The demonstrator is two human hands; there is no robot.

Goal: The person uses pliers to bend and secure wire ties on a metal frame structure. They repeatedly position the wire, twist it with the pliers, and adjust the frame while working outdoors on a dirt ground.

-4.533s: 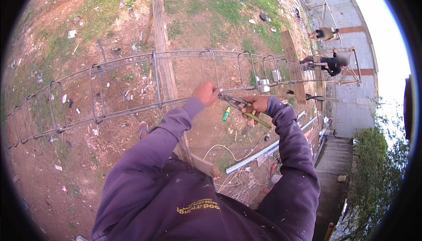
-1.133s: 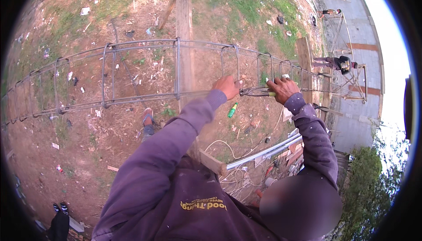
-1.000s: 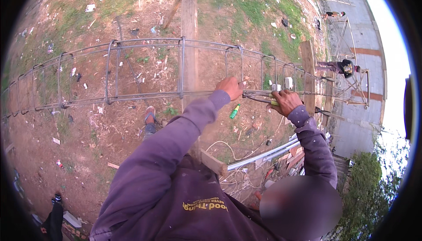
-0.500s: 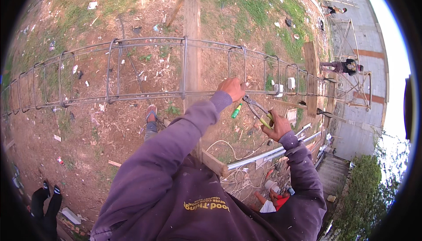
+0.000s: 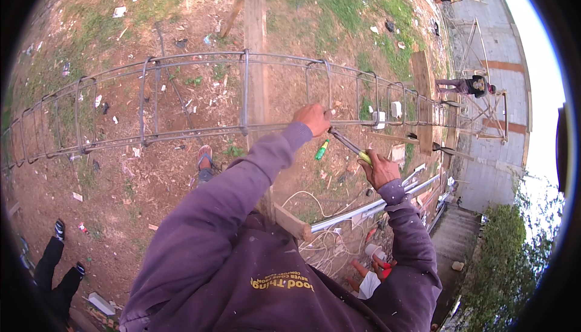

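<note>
Because the steel cage runs left to right across our front, its long axis bent by the lens, we read the pincers by how they meet it: they slant away from the cage's near bars, down and to the right, with their head at those bars and their handles on our side of them. Our left hand is the nearer of the hands to the cage, at its near bars just left of the pincers' head; its fingers are curled, but we cannot tell whether they grip a bar or something thinner. Our right hand sits off the cage's near side, wrapped around the pincers' green handles, which look close together. A wooden plank crosses the cage left of our left hand, and a green bottle lies on the ground just to the near side of the cage.
</note>
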